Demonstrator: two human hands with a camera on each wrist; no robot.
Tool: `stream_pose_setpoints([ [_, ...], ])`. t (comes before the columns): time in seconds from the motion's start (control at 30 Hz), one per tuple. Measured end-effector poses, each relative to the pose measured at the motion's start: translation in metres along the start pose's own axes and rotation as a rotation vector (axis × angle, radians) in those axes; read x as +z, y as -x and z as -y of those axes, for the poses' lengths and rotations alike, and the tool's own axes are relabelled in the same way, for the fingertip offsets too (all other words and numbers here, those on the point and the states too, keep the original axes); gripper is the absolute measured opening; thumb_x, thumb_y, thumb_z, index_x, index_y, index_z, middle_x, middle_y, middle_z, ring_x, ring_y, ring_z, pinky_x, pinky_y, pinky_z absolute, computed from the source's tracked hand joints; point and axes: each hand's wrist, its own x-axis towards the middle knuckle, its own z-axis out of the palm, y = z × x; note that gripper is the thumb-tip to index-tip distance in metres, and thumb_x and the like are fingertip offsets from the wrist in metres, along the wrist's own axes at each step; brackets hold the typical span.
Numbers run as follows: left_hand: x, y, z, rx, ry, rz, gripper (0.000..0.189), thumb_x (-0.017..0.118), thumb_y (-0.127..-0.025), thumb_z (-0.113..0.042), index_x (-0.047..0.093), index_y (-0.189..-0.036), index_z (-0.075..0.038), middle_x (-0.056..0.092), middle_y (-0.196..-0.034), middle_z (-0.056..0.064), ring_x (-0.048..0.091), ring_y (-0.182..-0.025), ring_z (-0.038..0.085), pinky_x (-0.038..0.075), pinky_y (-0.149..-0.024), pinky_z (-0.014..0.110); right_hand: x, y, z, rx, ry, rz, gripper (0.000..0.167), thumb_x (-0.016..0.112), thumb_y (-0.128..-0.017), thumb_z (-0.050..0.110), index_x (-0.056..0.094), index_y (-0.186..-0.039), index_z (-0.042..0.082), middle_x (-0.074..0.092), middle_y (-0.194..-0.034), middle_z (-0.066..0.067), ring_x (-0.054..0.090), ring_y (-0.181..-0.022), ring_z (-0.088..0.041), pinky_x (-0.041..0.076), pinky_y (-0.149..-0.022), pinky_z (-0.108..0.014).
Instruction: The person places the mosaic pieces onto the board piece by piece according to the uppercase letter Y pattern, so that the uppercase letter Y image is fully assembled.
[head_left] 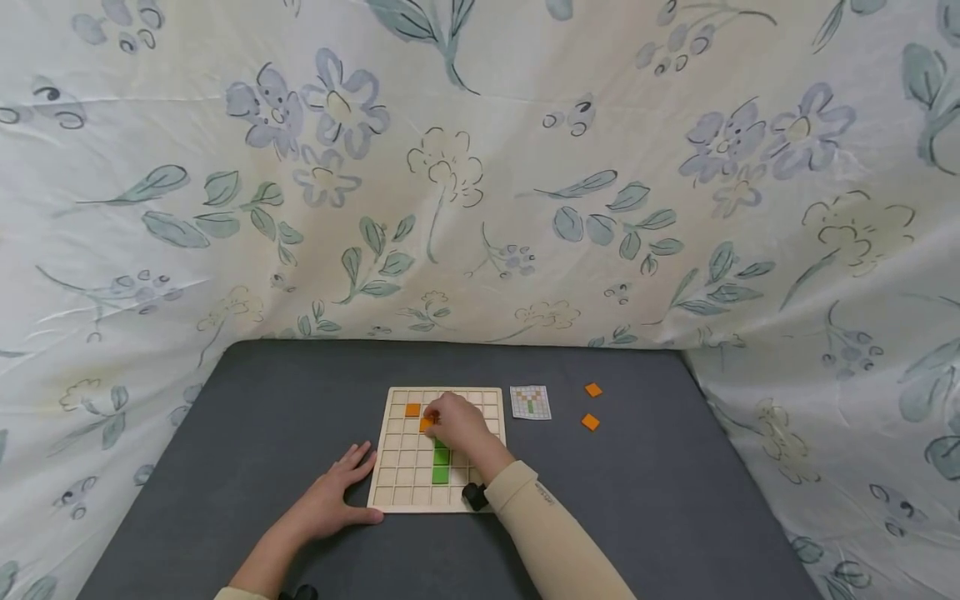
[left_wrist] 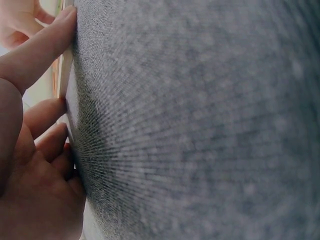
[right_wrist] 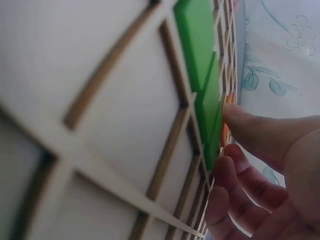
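Observation:
A pale wooden grid board [head_left: 405, 496] lies on the table. My right hand [head_left: 459, 425] is over its upper middle, thumb and fingertips at an orange tile [head_left: 426, 425] and appearing to pinch it. In the right wrist view the thumb touches an orange tile [right_wrist: 225, 127] beyond the raised green tiles [right_wrist: 200, 55]. Part of that tile is hidden by the fingers. Another orange tile [head_left: 412, 410] sits in a cell up and to the left. Green tiles [head_left: 441, 467] form a column below the hand. My left hand [head_left: 330, 496] rests with extended fingers against the board's left edge, thumb at the lower left corner.
Right of the board lies a small pattern card [head_left: 530, 402] printed with a coloured grid. Farther right are two loose orange tiles, one behind [head_left: 593, 390] and one nearer [head_left: 591, 422]. A flowered cloth [head_left: 480, 292] hangs behind the dark grey table [head_left: 637, 517].

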Motion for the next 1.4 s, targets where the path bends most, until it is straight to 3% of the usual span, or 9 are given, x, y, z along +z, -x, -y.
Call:
stream_pose_setpoints([
  [0.23,0.000,-0.003,0.002,-0.012,0.006,0.008,0.105,0.087,-0.071,-0.052,0.042,-0.154,-0.008,0.025,-0.167,0.015,0.013,-0.155,0.042,0.018,-0.118,0.070,-0.010,0.003,0.002,-0.016,-0.044,-0.018,0.031,0.079,-0.089,0.024,0.076,-0.119,0.019,0.069,-0.111,0.000,0.066,-0.095,-0.016,0.055,-0.076,-0.031],
  [0.5,-0.001,-0.004,0.003,-0.021,0.004,0.011,0.104,0.088,-0.070,-0.052,0.042,-0.154,-0.009,0.025,-0.167,0.015,0.014,-0.155,0.042,0.019,-0.117,0.070,-0.028,0.021,0.002,-0.033,-0.160,-0.069,0.028,0.075,-0.092,0.019,0.075,-0.120,0.015,0.071,-0.114,-0.001,0.068,-0.093,-0.016,0.055,-0.072,-0.029],
  [0.77,0.000,-0.002,0.005,-0.013,-0.001,0.005,0.104,0.088,-0.071,-0.051,0.042,-0.154,-0.009,0.025,-0.167,0.014,0.014,-0.155,0.042,0.019,-0.118,0.070,-0.037,0.038,-0.005,-0.037,-0.183,-0.146,0.031,0.076,-0.091,0.018,0.074,-0.122,0.011,0.072,-0.114,-0.003,0.067,-0.089,-0.015,0.053,-0.069,-0.027],
  [1.4,0.010,-0.010,0.004,-0.002,0.004,-0.030,0.104,0.088,-0.071,-0.050,0.043,-0.153,-0.006,0.026,-0.166,0.016,0.015,-0.154,0.043,0.019,-0.117,0.070,-0.056,0.066,-0.054,-0.028,-0.180,-0.260,0.032,0.076,-0.091,0.018,0.073,-0.121,0.009,0.071,-0.114,-0.006,0.066,-0.089,-0.018,0.053,-0.067,-0.029],
])
